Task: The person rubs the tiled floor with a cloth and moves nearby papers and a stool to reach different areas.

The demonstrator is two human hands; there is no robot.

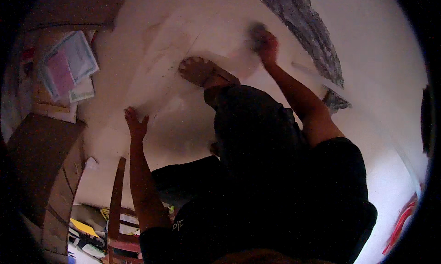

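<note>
At the upper middle, my right hand (270, 47) is closed around a small dark grey wad (258, 30) against the pale floor. Motion blur hides what kind of thing the wad is, and some of the fingers are smeared. My left hand (136, 122) is at the left, its fingers spread and nothing in it. It appears to rest on the floor (179, 131), though contact is hard to confirm in the dim light. Between the two hands, my bare foot (196, 71) stands on the floor, nearer to the right hand.
Papers and plastic sleeves (69, 66) lie at the upper left, above a brown wooden cabinet (59, 172). A wooden chair (117, 195) stands at the lower left by assorted clutter (87, 232). A rough grey patch (308, 25) runs along the upper right. Something red (402, 222) shows lower right.
</note>
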